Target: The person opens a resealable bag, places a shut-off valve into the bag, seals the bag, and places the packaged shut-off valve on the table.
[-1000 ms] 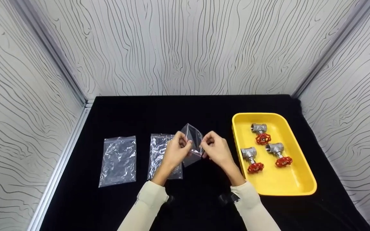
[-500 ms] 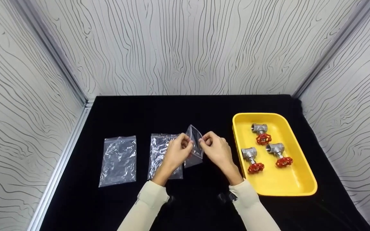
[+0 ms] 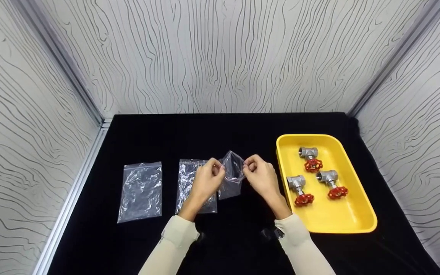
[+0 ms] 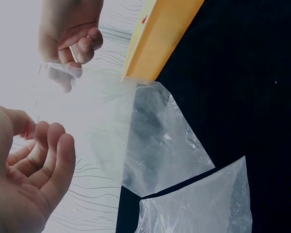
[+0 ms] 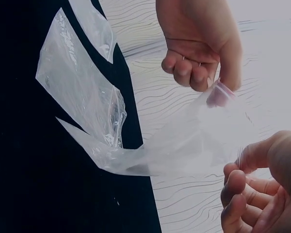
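Held bag (image 3: 230, 191): over the counter (image 3: 220, 130) ahead of you; expect light, limp, slippery
Bag rim (image 3: 233, 180): mouth gapes, take hold here
Left grip (image 3: 207, 178): you pinch one side
Right grip (image 3: 261, 176): you pinch opposite side
Middle bag (image 3: 187, 175): partly behind your left grip, likeliest snag
Left bag (image 3: 140, 193): flat, well apart
Yellow tray (image 3: 330, 219): rightmost, three valves (image 3: 299, 190) inside

Showing no readable text, label, brand, number or sign in the head view or in either wrist view.
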Available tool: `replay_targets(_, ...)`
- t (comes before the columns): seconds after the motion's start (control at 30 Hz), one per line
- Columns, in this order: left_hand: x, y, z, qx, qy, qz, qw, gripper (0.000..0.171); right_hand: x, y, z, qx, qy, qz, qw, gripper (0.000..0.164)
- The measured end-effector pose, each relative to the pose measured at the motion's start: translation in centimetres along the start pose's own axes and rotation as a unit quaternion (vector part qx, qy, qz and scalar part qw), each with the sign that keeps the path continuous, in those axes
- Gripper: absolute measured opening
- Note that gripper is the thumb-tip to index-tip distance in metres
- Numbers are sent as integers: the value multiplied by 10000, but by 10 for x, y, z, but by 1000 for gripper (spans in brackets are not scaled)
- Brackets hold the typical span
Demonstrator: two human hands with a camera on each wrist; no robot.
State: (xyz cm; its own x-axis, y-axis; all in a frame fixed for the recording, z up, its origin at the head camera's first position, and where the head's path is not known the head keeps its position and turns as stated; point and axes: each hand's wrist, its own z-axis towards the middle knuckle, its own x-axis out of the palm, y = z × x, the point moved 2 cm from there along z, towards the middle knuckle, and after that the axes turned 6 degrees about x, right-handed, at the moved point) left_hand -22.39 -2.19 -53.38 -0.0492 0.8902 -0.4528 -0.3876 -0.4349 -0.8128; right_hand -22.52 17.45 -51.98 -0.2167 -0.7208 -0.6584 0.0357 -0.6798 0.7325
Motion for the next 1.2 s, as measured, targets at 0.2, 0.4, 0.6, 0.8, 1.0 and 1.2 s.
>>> replay_targets(0.2,-3,3,-1,-395,73,-505,9979,8,-2,-4,2,-14,-9,40,10000,6)
replay_targets(0.4,-8,6,0,-371,-90,-308,9988,12,-2,-7,4,101,78,138,9998,4)
replay_targets(0.6,-12,8,1,-291,-199,-72,9994,16,-2,-9,4,279,191,304,9990,5)
replay_targets(0.8,-15,9,1,-403,-177,-148,9989,17,-2,-10,4,359,228,449,9981,9)
replay_targets(1.0,-17,9,0,-281,-200,91,9994,15,-1,-10,2,395,368,596,9968,10)
replay_targets(1.2,-16,10,1,-5,-191,-77,9998,15,-1,-9,1,203,533,875,9945,8)
